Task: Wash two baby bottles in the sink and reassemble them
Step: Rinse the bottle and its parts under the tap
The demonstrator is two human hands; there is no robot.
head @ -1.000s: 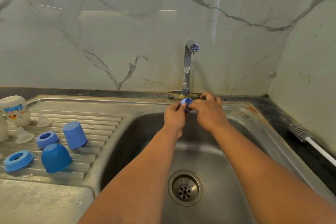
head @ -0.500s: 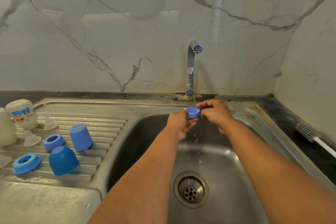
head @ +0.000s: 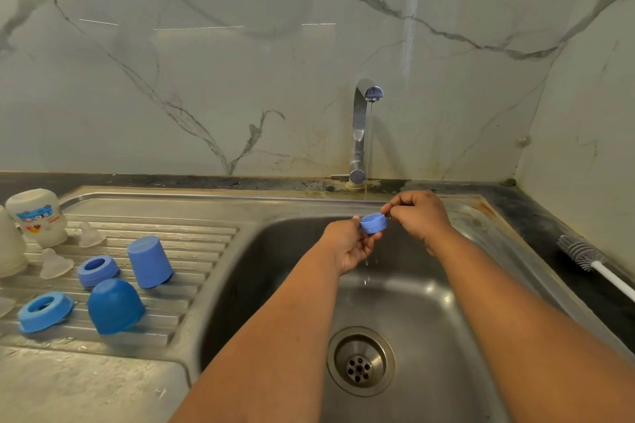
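Blue ring cap (head: 373, 222); blue collars (head: 44, 311) and caps (head: 115, 306) on the steel drainboard (head: 192, 251). White, grey-veined marble wall (head: 240, 62). Grey-bristled, white-handled brush (head: 580, 254) on the black surface (head: 536, 216).

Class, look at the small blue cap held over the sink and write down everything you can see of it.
The small blue cap is a shallow round piece, apparently plastic, with a ridged side wall. It is held over the sink basin, open side up and slightly tilted, just below the faucet's thin stream. The left hand supports it from below and the right hand pinches its rim. Water drips beneath it.
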